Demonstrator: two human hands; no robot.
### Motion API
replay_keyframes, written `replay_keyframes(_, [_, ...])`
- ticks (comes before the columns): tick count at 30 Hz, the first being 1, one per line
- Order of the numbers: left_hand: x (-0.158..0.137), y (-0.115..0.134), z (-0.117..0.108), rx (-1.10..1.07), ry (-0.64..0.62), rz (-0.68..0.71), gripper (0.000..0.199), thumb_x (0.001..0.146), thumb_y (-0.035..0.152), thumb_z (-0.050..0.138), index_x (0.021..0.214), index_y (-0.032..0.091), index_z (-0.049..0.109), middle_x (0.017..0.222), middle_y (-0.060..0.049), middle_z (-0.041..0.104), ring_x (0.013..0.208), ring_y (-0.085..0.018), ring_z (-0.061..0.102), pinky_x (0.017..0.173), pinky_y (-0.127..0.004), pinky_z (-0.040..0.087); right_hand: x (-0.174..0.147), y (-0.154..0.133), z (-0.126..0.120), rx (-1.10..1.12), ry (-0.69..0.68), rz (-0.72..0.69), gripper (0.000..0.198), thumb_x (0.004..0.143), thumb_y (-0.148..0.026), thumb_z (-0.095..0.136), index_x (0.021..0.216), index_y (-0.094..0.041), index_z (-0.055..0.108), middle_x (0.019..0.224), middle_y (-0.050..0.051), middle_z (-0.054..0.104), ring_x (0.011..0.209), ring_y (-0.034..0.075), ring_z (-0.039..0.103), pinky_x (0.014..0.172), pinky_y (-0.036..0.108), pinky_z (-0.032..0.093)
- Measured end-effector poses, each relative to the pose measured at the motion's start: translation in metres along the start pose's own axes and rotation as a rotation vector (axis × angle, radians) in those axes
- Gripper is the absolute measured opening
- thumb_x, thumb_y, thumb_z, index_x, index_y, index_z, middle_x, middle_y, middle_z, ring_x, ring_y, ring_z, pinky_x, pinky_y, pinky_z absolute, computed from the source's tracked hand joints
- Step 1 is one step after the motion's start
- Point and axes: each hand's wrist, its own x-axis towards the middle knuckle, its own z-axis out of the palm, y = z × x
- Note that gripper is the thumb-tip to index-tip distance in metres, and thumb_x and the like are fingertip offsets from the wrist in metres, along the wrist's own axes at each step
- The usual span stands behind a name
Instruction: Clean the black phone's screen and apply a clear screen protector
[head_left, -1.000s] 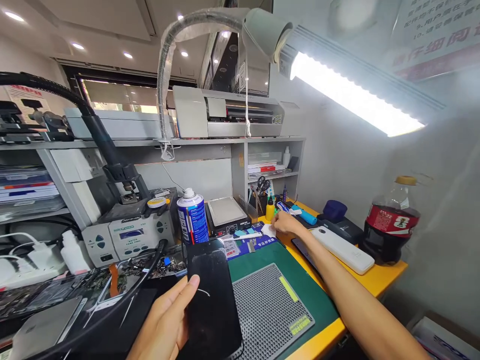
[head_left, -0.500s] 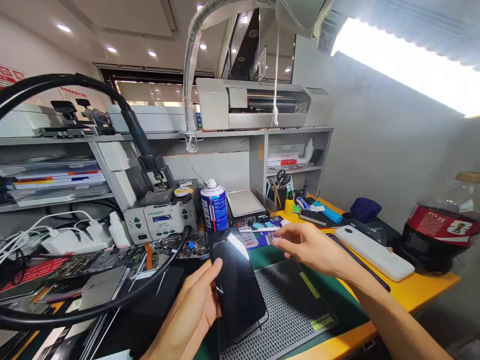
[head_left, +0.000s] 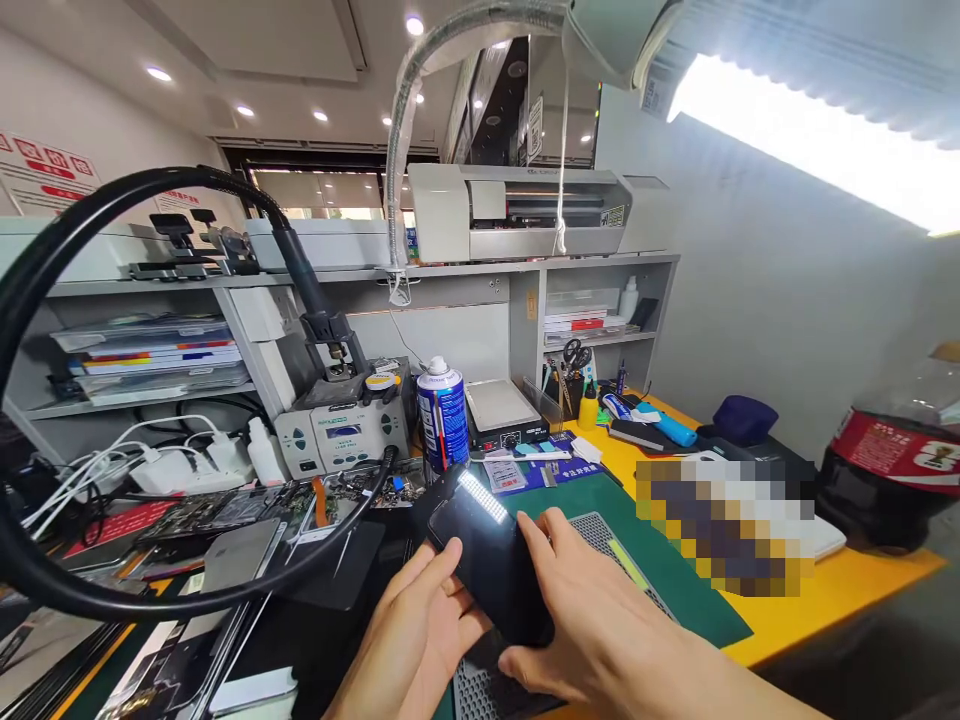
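I have the phone (head_left: 499,575) between my two hands, tilted, its dark screen facing up and a patch of white light shining off its upper end. My left hand (head_left: 416,620) grips it from the left, thumb lying on the edge of the screen and the fingers wrapped around the side and behind. My right hand (head_left: 592,610) holds the opposite side, its fingers narrowed onto the right edge and the thumb down near the lower end. The phone is above the grey pad (head_left: 480,690), which lies on the green mat (head_left: 712,605) on my yellow desk (head_left: 892,575).

Just beyond the phone's upper end stands a blue spray can (head_left: 450,410), with a hot plate (head_left: 502,405) beside it and a grey station (head_left: 337,445) to its left. The station's black hose (head_left: 75,220) loops wide over my left side, above circuit boards (head_left: 247,500). On the right, past a pixelated patch, is a cola bottle (head_left: 892,450). A lit lamp (head_left: 795,130) hangs overhead on that side.
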Motion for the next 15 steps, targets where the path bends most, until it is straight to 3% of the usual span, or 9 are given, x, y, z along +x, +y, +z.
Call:
replay_keyframes(5, [-0.027,0.004,0.001,0.018,-0.032,-0.022,0.023,0.085,0.024,0.072,0.107,0.016,0.072,0.122,-0.012,0.073,0.124,-0.032,0.063,0.107,-0.051,0.048,0.001,0.033,-0.009,0.058,-0.175,-0.195,0.104,0.074,-0.042,0.073,0.161,-0.013,0.025,0.161,0.026,0.023,0.149,0.046,0.025,0.116,0.052,0.035])
replay_keyframes(11, [-0.045,0.022,-0.022,0.490,-0.070,-0.043,0.049,0.083,0.039,0.072,0.125,0.015,0.066,0.118,-0.014,0.071,0.107,-0.029,0.066,0.086,-0.039,0.055,0.010,0.054,-0.036,0.058,-0.270,-0.326,0.093,0.060,-0.026,0.074,0.148,-0.023,0.045,0.135,0.012,0.047,0.123,0.034,0.055,0.100,0.039,0.048])
replay_keyframes(15, [-0.045,0.036,-0.041,1.135,-0.013,0.123,0.074,0.083,0.048,0.070,0.148,0.023,0.044,0.128,-0.014,0.062,0.103,-0.027,0.063,0.097,-0.046,0.049,0.017,0.065,-0.043,0.020,-0.294,-0.335,0.087,0.057,-0.023,0.071,0.141,-0.020,0.049,0.121,0.008,0.048,0.104,0.027,0.058,0.084,0.034,0.051])
